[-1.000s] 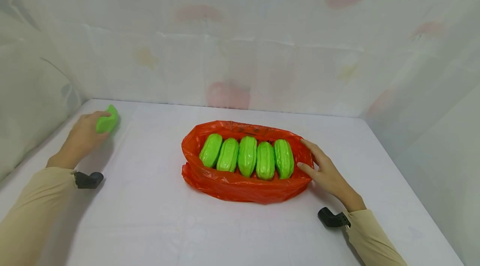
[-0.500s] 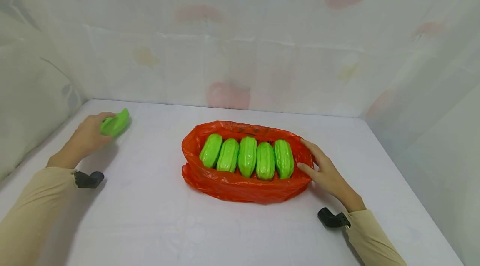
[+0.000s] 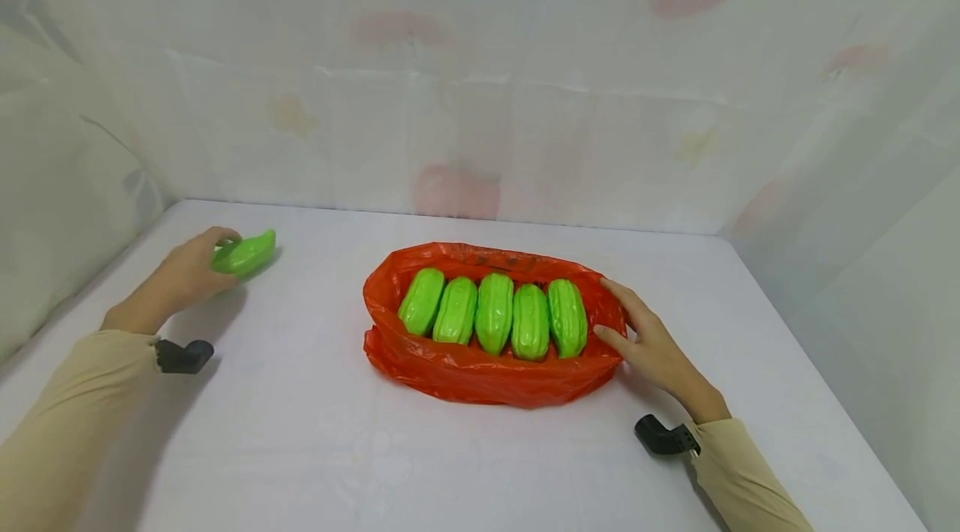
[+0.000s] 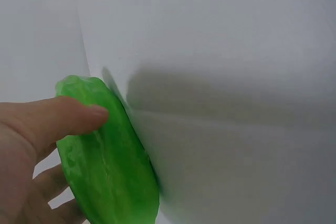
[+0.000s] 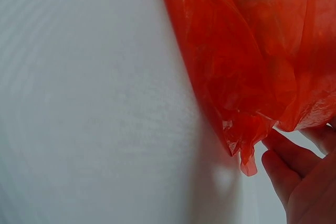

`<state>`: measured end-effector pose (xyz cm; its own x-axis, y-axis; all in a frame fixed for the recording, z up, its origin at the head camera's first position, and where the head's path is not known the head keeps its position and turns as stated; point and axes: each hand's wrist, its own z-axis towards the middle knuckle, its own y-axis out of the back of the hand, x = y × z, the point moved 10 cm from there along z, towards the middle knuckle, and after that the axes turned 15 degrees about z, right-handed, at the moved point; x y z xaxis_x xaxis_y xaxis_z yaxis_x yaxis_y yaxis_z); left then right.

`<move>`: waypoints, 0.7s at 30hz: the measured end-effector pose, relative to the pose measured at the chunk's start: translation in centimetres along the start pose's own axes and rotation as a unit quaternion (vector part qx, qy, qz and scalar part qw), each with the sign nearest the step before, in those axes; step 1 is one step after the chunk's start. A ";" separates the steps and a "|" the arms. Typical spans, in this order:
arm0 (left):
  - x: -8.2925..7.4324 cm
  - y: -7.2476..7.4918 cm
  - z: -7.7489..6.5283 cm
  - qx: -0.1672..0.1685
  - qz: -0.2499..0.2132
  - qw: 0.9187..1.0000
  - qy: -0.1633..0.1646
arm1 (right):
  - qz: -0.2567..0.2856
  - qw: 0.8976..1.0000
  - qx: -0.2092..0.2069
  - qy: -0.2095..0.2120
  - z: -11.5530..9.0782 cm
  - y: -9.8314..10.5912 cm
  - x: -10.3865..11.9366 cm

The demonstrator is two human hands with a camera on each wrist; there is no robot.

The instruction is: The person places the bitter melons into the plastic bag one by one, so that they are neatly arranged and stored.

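At the table's far left, my left hand (image 3: 189, 269) grips a bright green ridged gourd (image 3: 246, 255) whose pointed end faces right and away. In the left wrist view, the thumb presses on one face of this gourd (image 4: 113, 166) while the other fingers go behind it; it lies on or very near the tabletop. Several similar gourds (image 3: 495, 313) stand side by side in a red plastic bag (image 3: 487, 382), its mouth spread wide. My right hand (image 3: 652, 340) holds the bag's right rim, thumb over the edge. Some of its fingers (image 5: 294, 153) are outside, beneath the bag.
A white cloth covers the tabletop (image 3: 315, 449). Pale sheeting with faded pink and yellow patterns (image 3: 457, 190) hangs along the back and both sides. Each wrist carries a black camera mount (image 3: 667, 436).
The gourd in my left hand has swung clockwise, its tip moving right and slightly nearer. My left hand has shifted a little to the right. The right hand and the bag have stayed put.
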<state>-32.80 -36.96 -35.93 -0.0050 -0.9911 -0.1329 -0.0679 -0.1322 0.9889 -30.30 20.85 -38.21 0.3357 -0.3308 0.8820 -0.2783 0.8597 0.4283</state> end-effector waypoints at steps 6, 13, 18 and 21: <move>-0.4 0.1 -0.2 0.003 0.006 1.000 0.002 | -0.006 1.000 0.000 0.004 0.0 0.0 0.1; -1.0 0.7 -0.3 -0.020 0.014 1.000 -0.009 | -0.009 1.000 0.000 0.011 0.0 0.0 0.2; -1.8 1.1 -0.2 -0.040 0.012 0.999 -0.020 | -0.011 1.000 -0.001 0.009 0.0 0.0 0.1; -2.3 1.2 -0.2 -0.042 0.008 0.999 -0.026 | -0.010 1.000 -0.001 0.007 -0.1 0.0 0.1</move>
<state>-32.65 -34.80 -34.39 -0.0575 -0.9912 -0.1189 0.0173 -0.1201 0.9926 -30.20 20.87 -38.09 0.3541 -0.3421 0.8704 -0.2693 0.8540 0.4452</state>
